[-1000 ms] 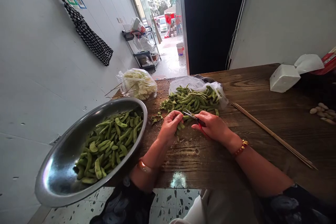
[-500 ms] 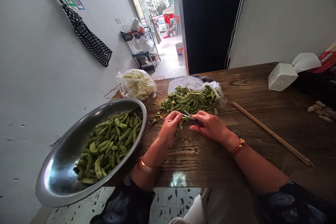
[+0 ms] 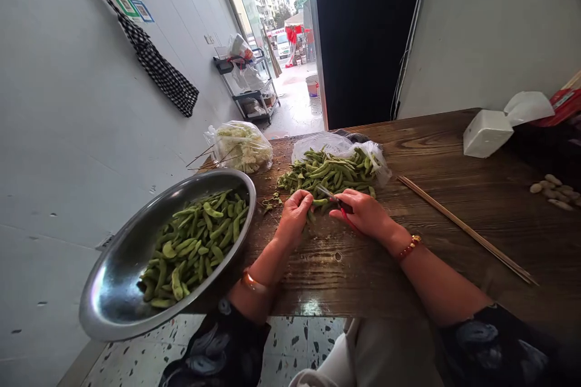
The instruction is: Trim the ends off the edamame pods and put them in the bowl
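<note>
One edamame pod (image 3: 320, 202) pinched in left hand (image 3: 295, 213); right hand (image 3: 362, 213) grips scissors (image 3: 344, 207). Likely trimming; next snip needs alignment.

Both sleeves (image 3: 499, 347) are dark with soft, pale grey floral patches — the left at bottom left of centre, the right at lower right. A glossy amber-brown bangle (image 3: 252, 282) rings the left forearm; a bracelet (image 3: 410, 247) of red beads with gold pieces circles the right wrist. Pale trousers (image 3: 385, 354) fill the bottom centre.
</note>
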Demonstrator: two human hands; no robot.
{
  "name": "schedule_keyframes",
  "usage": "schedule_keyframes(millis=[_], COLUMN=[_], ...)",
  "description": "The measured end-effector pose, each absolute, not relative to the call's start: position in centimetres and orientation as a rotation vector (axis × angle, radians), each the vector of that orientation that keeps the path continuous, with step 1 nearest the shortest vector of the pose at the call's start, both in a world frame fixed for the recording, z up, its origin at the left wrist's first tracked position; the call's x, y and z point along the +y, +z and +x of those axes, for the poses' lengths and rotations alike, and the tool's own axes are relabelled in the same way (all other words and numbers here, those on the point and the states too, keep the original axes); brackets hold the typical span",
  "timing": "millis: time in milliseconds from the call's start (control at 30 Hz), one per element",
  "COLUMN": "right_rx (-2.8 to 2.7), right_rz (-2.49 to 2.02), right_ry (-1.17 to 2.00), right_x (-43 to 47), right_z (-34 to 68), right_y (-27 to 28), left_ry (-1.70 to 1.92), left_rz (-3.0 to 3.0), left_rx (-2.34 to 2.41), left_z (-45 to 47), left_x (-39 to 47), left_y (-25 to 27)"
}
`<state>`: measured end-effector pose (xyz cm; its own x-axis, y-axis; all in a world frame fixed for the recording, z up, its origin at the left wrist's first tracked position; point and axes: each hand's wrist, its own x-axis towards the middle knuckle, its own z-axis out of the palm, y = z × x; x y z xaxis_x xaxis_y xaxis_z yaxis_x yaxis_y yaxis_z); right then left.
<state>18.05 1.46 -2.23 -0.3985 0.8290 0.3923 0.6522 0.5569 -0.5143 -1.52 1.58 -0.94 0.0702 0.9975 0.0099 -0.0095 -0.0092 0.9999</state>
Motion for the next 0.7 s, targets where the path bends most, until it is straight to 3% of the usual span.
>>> schedule_keyframes(millis=[167,367,533,600,700], right_rx=[-1.986,-2.036,-1.988,-1.973,-1.962], right_rz=[-1.181,-1.151,-1.212,-1.223,-1.229], right_ry=[0.307,0.24,0.198,0.189,0.174], right_x=[2.4,2.4,2.2,2.3,2.3], right_z=[18.9,19.1,19.6,19.7,19.8], right_y=[-3.3,-3.8,-2.9,-2.8,-2.8], left_ry=[1.235,1.191,1.304,1.103,0.519], left_rz=[1.433,1.878,2.003,2.13,2.294], left_rx=[1.23,1.364,1.734,2.043,2.283], left_z=[-0.9,-0.4,-7.2,-11.7,-17.8], left_x=[-0.1,-4.2,-4.5,-3.8,-3.1], left_y=[0.5,7.6,12.1,12.8,12.9])
